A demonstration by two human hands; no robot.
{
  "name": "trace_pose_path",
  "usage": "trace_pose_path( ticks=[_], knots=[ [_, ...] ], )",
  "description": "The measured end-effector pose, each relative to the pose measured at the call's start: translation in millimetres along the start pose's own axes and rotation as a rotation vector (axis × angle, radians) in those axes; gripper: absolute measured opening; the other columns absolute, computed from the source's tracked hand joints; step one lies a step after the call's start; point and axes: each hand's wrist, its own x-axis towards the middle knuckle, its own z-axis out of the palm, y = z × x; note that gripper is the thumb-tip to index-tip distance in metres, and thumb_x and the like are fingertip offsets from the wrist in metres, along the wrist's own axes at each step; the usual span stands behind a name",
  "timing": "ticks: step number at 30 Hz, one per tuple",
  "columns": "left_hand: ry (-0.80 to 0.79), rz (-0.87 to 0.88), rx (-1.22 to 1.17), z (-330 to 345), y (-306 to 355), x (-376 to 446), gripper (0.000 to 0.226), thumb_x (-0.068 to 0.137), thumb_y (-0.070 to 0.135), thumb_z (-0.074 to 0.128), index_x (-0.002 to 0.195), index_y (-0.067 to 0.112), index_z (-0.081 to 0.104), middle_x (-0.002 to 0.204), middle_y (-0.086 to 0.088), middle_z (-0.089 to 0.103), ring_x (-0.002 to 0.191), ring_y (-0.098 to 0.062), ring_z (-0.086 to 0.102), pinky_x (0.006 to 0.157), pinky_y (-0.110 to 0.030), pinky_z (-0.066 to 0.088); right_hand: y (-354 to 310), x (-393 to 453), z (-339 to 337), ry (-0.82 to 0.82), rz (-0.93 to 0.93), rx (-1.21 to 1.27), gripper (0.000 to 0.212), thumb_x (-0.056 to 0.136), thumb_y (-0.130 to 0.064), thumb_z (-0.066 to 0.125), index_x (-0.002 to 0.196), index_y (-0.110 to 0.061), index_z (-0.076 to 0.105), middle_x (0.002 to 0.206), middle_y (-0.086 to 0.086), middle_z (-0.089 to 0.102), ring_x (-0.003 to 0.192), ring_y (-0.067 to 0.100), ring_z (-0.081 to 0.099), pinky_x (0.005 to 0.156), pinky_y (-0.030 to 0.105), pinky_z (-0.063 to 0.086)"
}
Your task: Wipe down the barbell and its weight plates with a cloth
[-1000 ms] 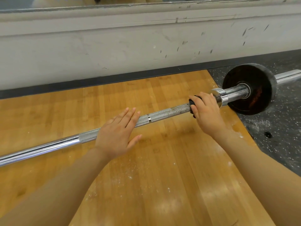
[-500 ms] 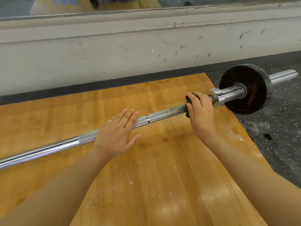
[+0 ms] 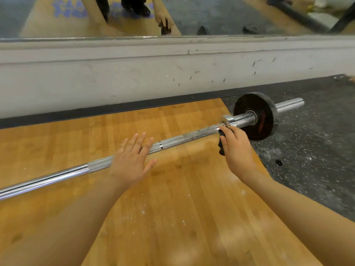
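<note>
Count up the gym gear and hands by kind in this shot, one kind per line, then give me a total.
Barbell: 1
Weight plate: 1
Dark cloth: 1, gripped in the right hand
Hands: 2, counting the left hand with fingers straight over the bar
Total: 5

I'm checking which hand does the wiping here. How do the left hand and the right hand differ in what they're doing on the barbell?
The left hand lies flat with fingers spread and straight over the knurled middle of the barbell; the right hand is curled round a dark cloth.
The left hand holds nothing; the right holds the cloth against the bar.
The right hand sits beside the collar near the weight plate; the left sits farther from it.
Both are at the shaft.
</note>
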Motion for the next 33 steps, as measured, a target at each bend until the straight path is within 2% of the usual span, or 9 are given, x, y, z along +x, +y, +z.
trace_pose_path(
  ticks=[3, 9, 14, 19, 24, 27, 33],
  knots=[
    [-0.004, 0.036, -0.040, -17, 16, -9, 0.076, 0.084, 0.068, -0.021, 0.150, 0.031, -0.017, 0.160, 0.000, -0.017, 0.148, -0.020, -0.017, 0.117, -0.040, -0.013, 3, -13, -31, -0.015, -0.008, -0.028, 0.039, 0.101, -0.018, 0.043, 0.137, -0.003, 0.051, 0.128, 0.015, 0.054, 0.116, 0.030, 0.049, 0.095, 0.046, 0.046],
    [0.011, 0.091, -0.071, -47, 46, -11, 0.077, 0.085, 0.067, -0.012, 0.153, 0.033, -0.008, 0.162, -0.001, -0.011, 0.148, -0.021, -0.014, 0.116, -0.041, -0.013, 9, -28, -75, 0.005, -0.037, -0.158, 0.035, 0.097, -0.012, 0.052, 0.131, -0.002, 0.057, 0.124, 0.017, 0.059, 0.114, 0.033, 0.054, 0.095, 0.042, 0.045],
    [0.040, 0.096, -0.142, -61, 79, 1, 0.078, 0.084, 0.067, -0.014, 0.154, 0.034, -0.005, 0.162, -0.001, -0.010, 0.149, -0.021, -0.014, 0.117, -0.042, -0.011, 23, -20, -93, 0.045, -0.029, -0.175, 0.033, 0.096, -0.010, 0.055, 0.128, -0.003, 0.058, 0.119, 0.016, 0.061, 0.109, 0.032, 0.056, 0.090, 0.042, 0.048],
    [0.046, 0.028, -0.200, -59, 109, 13, 0.079, 0.083, 0.066, -0.015, 0.154, 0.033, -0.003, 0.162, 0.000, -0.008, 0.149, -0.022, -0.010, 0.117, -0.040, -0.011, 45, 9, -82, -0.033, -0.029, -0.126, 0.035, 0.098, -0.010, 0.051, 0.131, -0.002, 0.057, 0.125, 0.018, 0.059, 0.116, 0.034, 0.053, 0.099, 0.046, 0.045],
    [0.020, -0.060, -0.195, -44, 144, 36, 0.068, 0.093, 0.062, 0.000, 0.154, 0.032, -0.002, 0.163, 0.000, -0.008, 0.149, -0.021, -0.010, 0.117, -0.039, -0.011, 74, 32, -55, -0.058, -0.138, -0.086, 0.033, 0.094, -0.008, 0.055, 0.126, -0.001, 0.060, 0.117, 0.020, 0.062, 0.106, 0.037, 0.058, 0.090, 0.049, 0.050],
    [0.010, -0.095, -0.184, -35, 166, 60, 0.066, 0.095, 0.061, 0.003, 0.154, 0.033, -0.002, 0.163, 0.000, -0.007, 0.149, -0.021, -0.009, 0.119, -0.040, -0.008, 90, 43, -37, -0.070, -0.181, -0.036, 0.032, 0.094, -0.009, 0.057, 0.124, -0.003, 0.061, 0.116, 0.017, 0.063, 0.104, 0.035, 0.059, 0.090, 0.048, 0.049],
    [0.024, -0.230, -0.167, -18, 187, 90, 0.078, 0.085, 0.067, -0.011, 0.154, 0.034, 0.005, 0.163, -0.001, 0.003, 0.150, -0.020, -0.003, 0.119, -0.040, -0.005, 116, 64, -18, -0.077, -0.103, 0.114, 0.036, 0.101, -0.020, 0.040, 0.130, -0.009, 0.058, 0.120, 0.009, 0.063, 0.113, 0.028, 0.055, 0.108, 0.050, 0.035]
  ],
)
